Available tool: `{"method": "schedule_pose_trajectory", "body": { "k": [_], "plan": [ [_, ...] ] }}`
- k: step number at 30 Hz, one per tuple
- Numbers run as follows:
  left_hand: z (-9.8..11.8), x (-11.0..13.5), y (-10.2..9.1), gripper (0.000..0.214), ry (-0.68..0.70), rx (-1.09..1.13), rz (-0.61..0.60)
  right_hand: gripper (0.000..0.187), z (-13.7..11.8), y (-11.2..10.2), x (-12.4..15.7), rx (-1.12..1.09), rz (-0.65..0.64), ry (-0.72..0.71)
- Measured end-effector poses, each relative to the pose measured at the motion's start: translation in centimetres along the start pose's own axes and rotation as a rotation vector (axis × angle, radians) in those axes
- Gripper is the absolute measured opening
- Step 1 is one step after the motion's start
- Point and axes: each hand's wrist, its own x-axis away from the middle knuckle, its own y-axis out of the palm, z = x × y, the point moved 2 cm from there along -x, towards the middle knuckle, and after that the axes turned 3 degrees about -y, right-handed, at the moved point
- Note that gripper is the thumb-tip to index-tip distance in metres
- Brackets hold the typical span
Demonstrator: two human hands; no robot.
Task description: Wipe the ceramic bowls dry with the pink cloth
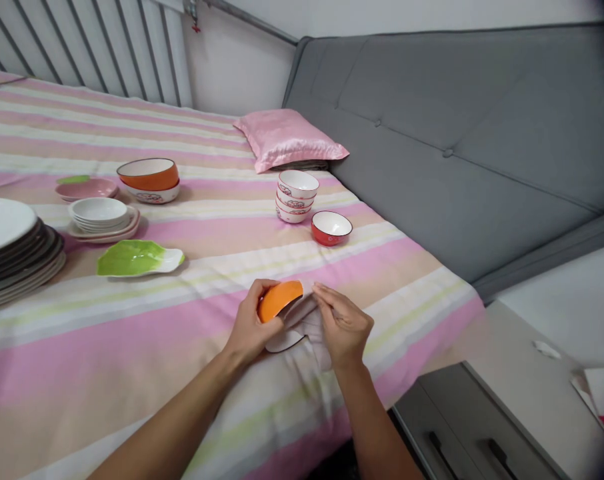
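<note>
My left hand [257,320] grips a small orange bowl [281,300], which is tilted on its side with its white inside [283,343] partly showing. A pale grey cloth [316,327] hangs from my right hand [343,323], its fingers pinched on the fabric at the bowl's rim. Part of the cloth lies against the inside of the bowl. Just beyond my hands, a red bowl [331,230] with a white inside stands upright beside a stack of white patterned bowls [297,195].
To the left are a green leaf-shaped dish [137,259], small white dishes [99,212], a pink dish [87,189], an orange bowl [149,175] on a white one, and a tall plate stack [17,253]. A pink pillow [289,137] lies near the grey headboard [447,120]. A nightstand [462,407] stands right.
</note>
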Motion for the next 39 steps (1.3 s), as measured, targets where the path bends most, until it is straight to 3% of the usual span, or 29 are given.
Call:
{"method": "schedule_pose_trajectory", "body": {
  "k": [5, 8, 11, 17, 24, 30, 35, 39],
  "plan": [
    [-0.2, -0.1, -0.1, 0.044, 0.0, 0.01, 0.006, 0.016, 1.1, -0.3, 0.8, -0.049, -0.014, 0.373],
    [-0.3, -0.1, -0.1, 0.045, -0.001, 0.01, 0.005, 0.017, 1.4, -0.4, 1.0, -0.04, -0.034, 0.473],
    [-0.2, 0.0, -0.1, 0.044, 0.0, 0.002, 0.014, 0.016, 1.3, -0.5, 0.9, 0.026, -0.023, 0.356],
    [-0.1, 0.2, 0.1, 0.043, 0.016, 0.007, 0.024, 0.019, -0.5, -0.2, -0.3, 0.12, 0.001, -0.147],
    [0.0, 0.2, 0.2, 0.037, 0.025, -0.049, 0.023, 0.029, -3.3, 0.6, -0.3, 0.124, -0.1, -0.434],
    [0.5, 0.2, 0.3, 0.031, 0.043, -0.058, 0.019, 0.029, -3.7, 0.8, 0.1, 0.065, -0.204, -0.43],
    [0.2, 0.0, 0.2, 0.039, 0.031, -0.059, 0.002, 0.029, -2.7, 0.5, -0.6, 0.033, -0.163, -0.337],
    [-0.1, 0.0, 0.2, 0.044, 0.048, -0.069, -0.011, 0.028, -1.2, 0.3, -0.6, 0.044, -0.095, -0.173]
  ]
}}
